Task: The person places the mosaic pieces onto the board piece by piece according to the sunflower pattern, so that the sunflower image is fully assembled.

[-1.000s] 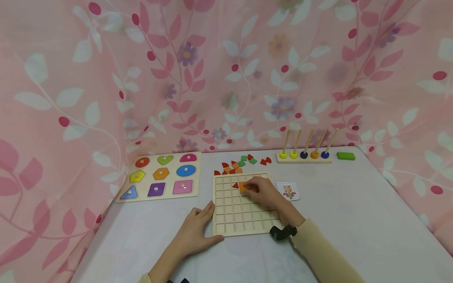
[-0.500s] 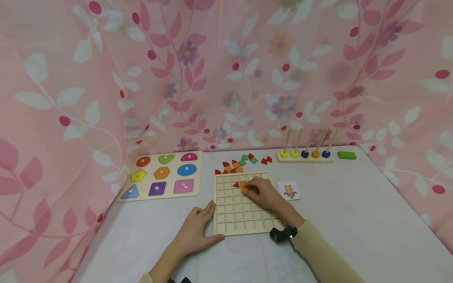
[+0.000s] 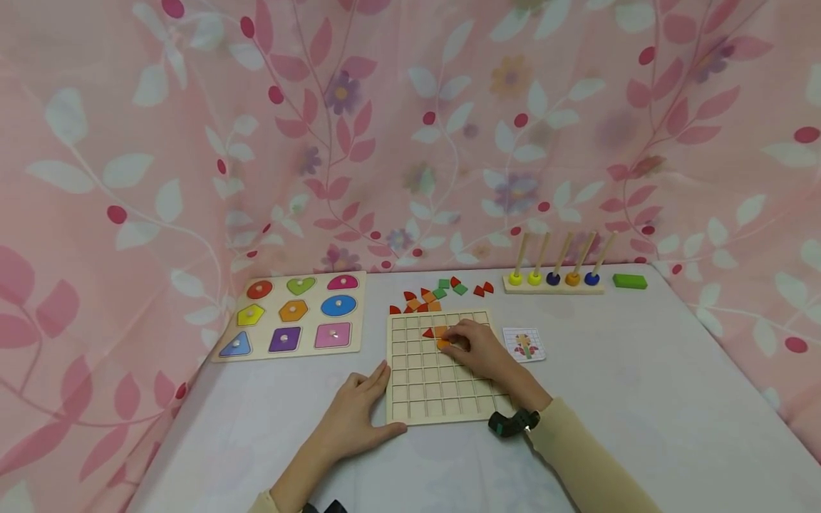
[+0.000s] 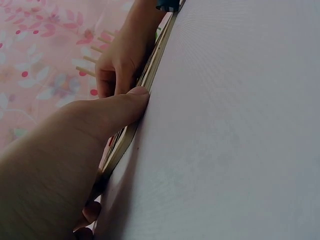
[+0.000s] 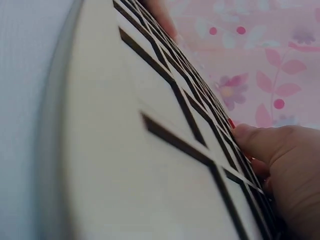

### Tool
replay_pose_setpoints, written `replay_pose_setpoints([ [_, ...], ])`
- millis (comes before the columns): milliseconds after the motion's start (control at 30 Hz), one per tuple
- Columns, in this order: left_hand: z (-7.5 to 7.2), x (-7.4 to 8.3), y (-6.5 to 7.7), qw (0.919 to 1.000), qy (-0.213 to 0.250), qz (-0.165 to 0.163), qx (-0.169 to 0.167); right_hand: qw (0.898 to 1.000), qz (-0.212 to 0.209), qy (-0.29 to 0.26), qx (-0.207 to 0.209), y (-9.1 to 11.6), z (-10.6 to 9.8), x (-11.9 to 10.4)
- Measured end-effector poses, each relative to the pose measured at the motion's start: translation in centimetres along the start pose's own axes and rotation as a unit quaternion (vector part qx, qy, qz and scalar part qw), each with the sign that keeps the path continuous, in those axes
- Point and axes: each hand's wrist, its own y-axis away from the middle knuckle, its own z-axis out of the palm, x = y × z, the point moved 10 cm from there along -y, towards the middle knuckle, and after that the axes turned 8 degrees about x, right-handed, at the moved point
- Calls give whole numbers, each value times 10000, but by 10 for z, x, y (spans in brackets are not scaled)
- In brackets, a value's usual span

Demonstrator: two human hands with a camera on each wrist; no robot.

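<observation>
A wooden grid board [image 3: 417, 392] lies flat on the table. My left hand [image 3: 355, 420] rests at its near left corner, fingers along the left side and thumb [image 4: 132, 97] on the front edge. Over the upper part of the grid, my right hand [image 3: 477, 349] pinches a small orange tile [image 3: 443, 344], its shape partly hidden by the fingertips. Just above that tile sits an orange square tile [image 3: 440, 332], with a red triangle tile [image 3: 428, 333] to its left. The right wrist view shows the right thumb [image 5: 250, 140] low against the board, the tile hidden there.
Loose red, orange and green tiles [image 3: 423, 299] lie behind the board. A pattern card [image 3: 524, 345] is right of it. Farther back stand a peg stacker [image 3: 553, 288] and a green block [image 3: 630, 281]. A shape puzzle [image 3: 263, 333] lies at left.
The right hand's fingertips have shifted slightly, and the orange square now shows above the pinched orange tile. The left hand has stayed at the board's corner.
</observation>
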Motion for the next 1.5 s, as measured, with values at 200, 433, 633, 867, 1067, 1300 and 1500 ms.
replay_pose_setpoints([
  [200,-1,-1,-2,10000,-5,-21,-15,9997,-144,-139,143,-1,-3,-6],
  [433,1,-2,-1,10000,13,-40,-44,9999,-15,-121,71,1,-1,-3],
  [633,1,-2,0,10000,7,-46,-20,9999,64,-131,5,0,0,-4],
  [867,1,-2,0,9999,53,-73,-57,9998,134,-159,-26,0,0,-2],
  [1067,-1,0,0,9999,83,-63,-61,9966,556,-604,68,-3,-3,2],
  [1300,2,-1,2,9999,74,-70,-112,9955,170,-858,351,-19,-27,-15],
  [1500,0,1,1,9999,104,-47,-44,9980,56,-579,266,-54,-40,-9],
])
